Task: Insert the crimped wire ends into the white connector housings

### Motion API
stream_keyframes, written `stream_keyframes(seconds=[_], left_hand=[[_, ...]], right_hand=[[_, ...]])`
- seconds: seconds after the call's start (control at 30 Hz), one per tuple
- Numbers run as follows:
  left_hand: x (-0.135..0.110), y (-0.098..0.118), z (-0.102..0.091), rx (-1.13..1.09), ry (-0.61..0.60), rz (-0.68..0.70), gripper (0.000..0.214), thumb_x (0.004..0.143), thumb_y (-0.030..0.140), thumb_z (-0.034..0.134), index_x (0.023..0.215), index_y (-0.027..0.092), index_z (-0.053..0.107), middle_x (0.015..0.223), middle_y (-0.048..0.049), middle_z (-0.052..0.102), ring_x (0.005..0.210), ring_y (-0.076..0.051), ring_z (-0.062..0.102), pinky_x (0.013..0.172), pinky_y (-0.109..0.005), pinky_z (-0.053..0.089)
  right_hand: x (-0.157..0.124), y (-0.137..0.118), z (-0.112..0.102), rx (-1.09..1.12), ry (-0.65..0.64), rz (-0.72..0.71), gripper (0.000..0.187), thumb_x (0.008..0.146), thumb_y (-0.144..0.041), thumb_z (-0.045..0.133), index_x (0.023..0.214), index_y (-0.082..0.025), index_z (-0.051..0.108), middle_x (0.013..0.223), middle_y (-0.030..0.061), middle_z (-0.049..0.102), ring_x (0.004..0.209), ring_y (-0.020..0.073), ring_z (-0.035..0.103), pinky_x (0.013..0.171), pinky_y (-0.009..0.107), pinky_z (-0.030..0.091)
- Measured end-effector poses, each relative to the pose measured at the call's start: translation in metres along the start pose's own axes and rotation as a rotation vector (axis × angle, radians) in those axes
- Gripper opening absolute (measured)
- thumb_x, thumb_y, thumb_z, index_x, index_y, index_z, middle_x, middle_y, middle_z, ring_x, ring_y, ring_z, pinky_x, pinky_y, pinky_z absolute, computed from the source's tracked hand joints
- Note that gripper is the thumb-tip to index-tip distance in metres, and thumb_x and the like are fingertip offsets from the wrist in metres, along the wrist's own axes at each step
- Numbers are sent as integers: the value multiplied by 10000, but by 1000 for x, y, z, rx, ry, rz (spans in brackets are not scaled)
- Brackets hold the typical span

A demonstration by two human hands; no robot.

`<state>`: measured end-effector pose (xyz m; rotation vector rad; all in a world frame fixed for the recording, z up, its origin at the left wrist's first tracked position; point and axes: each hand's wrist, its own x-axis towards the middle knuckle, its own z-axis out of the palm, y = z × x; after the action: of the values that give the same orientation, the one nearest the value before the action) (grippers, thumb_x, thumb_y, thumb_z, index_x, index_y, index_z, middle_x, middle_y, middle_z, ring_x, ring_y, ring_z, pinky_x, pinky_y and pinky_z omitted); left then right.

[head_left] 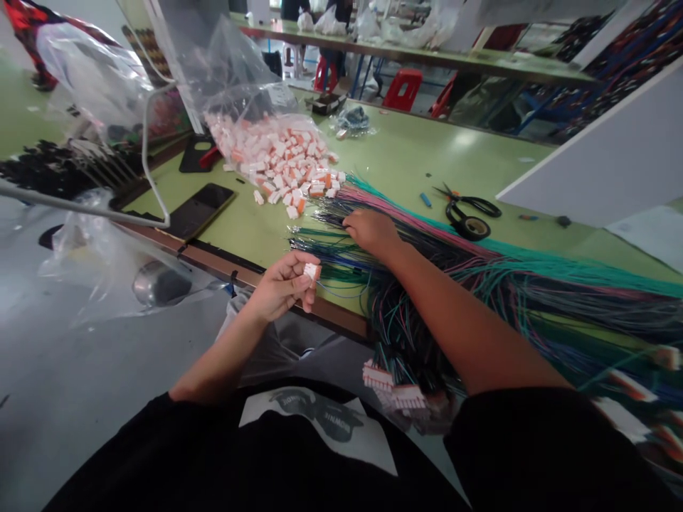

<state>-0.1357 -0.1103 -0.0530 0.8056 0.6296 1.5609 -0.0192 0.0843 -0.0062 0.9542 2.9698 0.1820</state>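
My left hand [285,286] pinches a small white and orange connector housing [311,272] between thumb and fingers, above the table's front edge. A thin blue wire [341,292] runs from the housing toward the bundles on the right. Across the wires reaches my right hand [373,233], its fingers closed at the ends of the black wires [334,212]; the fingertips are partly hidden. Green and blue wires [320,249] lie just in front of that hand, pink and teal wires [384,200] behind it. Loose connector housings [288,160] spill from a clear plastic bag [235,78].
A phone [200,211] lies left of the housings. Scissors [472,203] and black tape [474,226] sit behind the wires. Wired connectors [398,391] hang at the table's front edge. A metal rack arm [146,149] juts in at left; a white panel [597,149] stands at right.
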Motion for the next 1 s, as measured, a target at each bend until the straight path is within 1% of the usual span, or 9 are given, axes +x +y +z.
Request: stream_keyframes(seconds=[0.07, 0.23, 0.37, 0.47, 0.6, 0.73, 0.83, 0.93, 1.0], left_hand=[[0, 0, 0, -11, 3, -1, 320, 699, 260, 766, 938, 153, 582, 645, 40, 598, 461, -70, 586, 392, -150, 490], [2, 1, 1, -54, 21, 1, 318, 698, 231, 764, 942, 148, 577, 653, 42, 607, 473, -80, 605, 408, -161, 510], [3, 2, 3, -68, 16, -3, 306, 702, 211, 757, 938, 141, 575, 650, 44, 607, 484, -81, 614, 419, -157, 513], [3, 3, 4, -71, 20, -1, 314, 692, 216, 767, 931, 141, 576, 643, 46, 608, 481, -78, 613, 426, -155, 514], [3, 4, 5, -69, 40, -20, 337, 670, 222, 784, 924, 146, 576, 637, 49, 610, 478, -83, 611, 429, -169, 523], [3, 2, 4, -83, 34, -17, 340, 673, 217, 782, 934, 144, 575, 640, 43, 615, 484, -89, 615, 424, -175, 527], [3, 1, 3, -93, 39, -10, 347, 676, 219, 782, 942, 146, 570, 642, 42, 618, 493, -91, 619, 433, -180, 535], [3, 2, 4, -99, 58, -7, 354, 679, 224, 781, 947, 149, 563, 640, 45, 613, 499, -90, 616, 437, -185, 540], [4, 2, 4, -99, 63, -13, 358, 678, 225, 782, 948, 150, 560, 645, 45, 611, 503, -90, 616, 435, -184, 537]], right_hand=[[2, -2, 0, -32, -10, -7, 322, 847, -201, 425, 1011, -149, 697, 1062, 127, 678, 920, 214, 590, 633, 270, 319], [0, 0, -1, 6, 50, 84, 319, 828, -181, 402, 966, -144, 687, 939, 119, 694, 821, 214, 581, 607, 281, 299], [0, -2, 1, 15, 31, 58, 315, 834, -202, 406, 977, -154, 682, 996, 111, 687, 877, 217, 585, 623, 280, 314], [2, -3, 1, 12, 8, 54, 301, 827, -193, 414, 927, -150, 695, 1005, 118, 682, 890, 222, 590, 628, 284, 327], [8, 2, -2, 109, -1, 92, 250, 773, -149, 462, 859, -145, 697, 917, 105, 697, 833, 205, 595, 648, 279, 353], [10, 10, -9, 191, 58, 139, 176, 693, -123, 514, 762, -151, 674, 805, 76, 686, 743, 181, 581, 621, 270, 349], [7, 12, -15, 310, 125, 139, 129, 664, -135, 532, 715, -159, 648, 782, 58, 676, 716, 174, 570, 619, 272, 359], [1, 10, -18, 552, 181, 92, 68, 676, -167, 564, 704, -158, 625, 757, 40, 660, 697, 159, 565, 636, 274, 390], [-3, 8, -18, 731, 218, 91, 25, 688, -177, 589, 697, -160, 605, 682, 16, 623, 642, 139, 549, 618, 268, 404]])
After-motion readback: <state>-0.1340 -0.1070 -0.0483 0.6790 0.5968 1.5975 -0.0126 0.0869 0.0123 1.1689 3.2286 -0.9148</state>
